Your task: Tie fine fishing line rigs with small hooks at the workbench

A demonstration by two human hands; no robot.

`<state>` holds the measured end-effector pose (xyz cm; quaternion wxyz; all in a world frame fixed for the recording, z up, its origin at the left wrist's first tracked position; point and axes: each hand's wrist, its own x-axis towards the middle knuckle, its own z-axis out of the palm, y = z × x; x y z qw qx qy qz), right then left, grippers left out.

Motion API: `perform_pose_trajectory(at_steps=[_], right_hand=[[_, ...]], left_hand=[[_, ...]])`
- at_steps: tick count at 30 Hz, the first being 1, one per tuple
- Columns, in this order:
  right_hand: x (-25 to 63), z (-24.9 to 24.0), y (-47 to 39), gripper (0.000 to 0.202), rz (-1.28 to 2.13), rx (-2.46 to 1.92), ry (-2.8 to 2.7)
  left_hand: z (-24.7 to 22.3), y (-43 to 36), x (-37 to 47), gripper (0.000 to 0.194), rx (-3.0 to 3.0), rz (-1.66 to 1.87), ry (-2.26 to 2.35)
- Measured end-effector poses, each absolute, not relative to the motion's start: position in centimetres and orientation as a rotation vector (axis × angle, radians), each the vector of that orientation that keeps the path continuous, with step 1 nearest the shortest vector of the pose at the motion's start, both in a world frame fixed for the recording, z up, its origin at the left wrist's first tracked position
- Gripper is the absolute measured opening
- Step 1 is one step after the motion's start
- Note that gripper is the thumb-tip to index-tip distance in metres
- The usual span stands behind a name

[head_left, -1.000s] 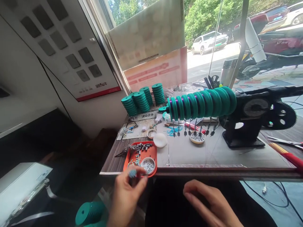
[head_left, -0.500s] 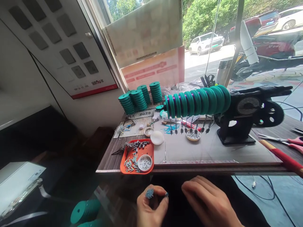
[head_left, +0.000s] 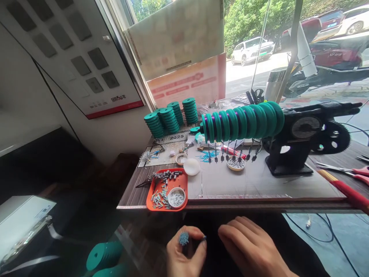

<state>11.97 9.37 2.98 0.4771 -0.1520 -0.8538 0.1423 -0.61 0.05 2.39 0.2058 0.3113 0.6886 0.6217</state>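
My left hand [head_left: 187,252], low in the middle of the view, is closed around a bundle of thin blue-grey pieces [head_left: 183,238], their ends facing up. One small dark piece [head_left: 204,238] shows at its thumb and fingertip. To the right is my right hand [head_left: 250,244], back up, its fingers together and bent; anything under them is hidden. Both hands are below the table's front edge and apart. Above them, an orange tray [head_left: 185,181] holds metal parts and a white dish [head_left: 176,197]. A black winding machine [head_left: 291,154] carries a row of green spools [head_left: 245,123].
Stacks of green spools [head_left: 170,120] stand at the back left. A dish of beads [head_left: 236,163] and a white lid [head_left: 191,167] lie on the board. Scissors [head_left: 357,171] and a red-handled tool [head_left: 346,190] are at the right.
My right hand has shifted slightly left, towards my left hand. My left hand still grips the bundle, which is tilted a little differently. The whole view has shifted slightly.
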Motion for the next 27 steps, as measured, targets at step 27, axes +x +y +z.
perform_pose_trajectory(at_steps=[27], right_hand=[[11.7, 2.6, 9.1, 0.028, 0.388, -0.353, -2.191]], left_hand=[[3.0, 0.6, 0.7, 0.014, 1.401, 1.736, 2.135]])
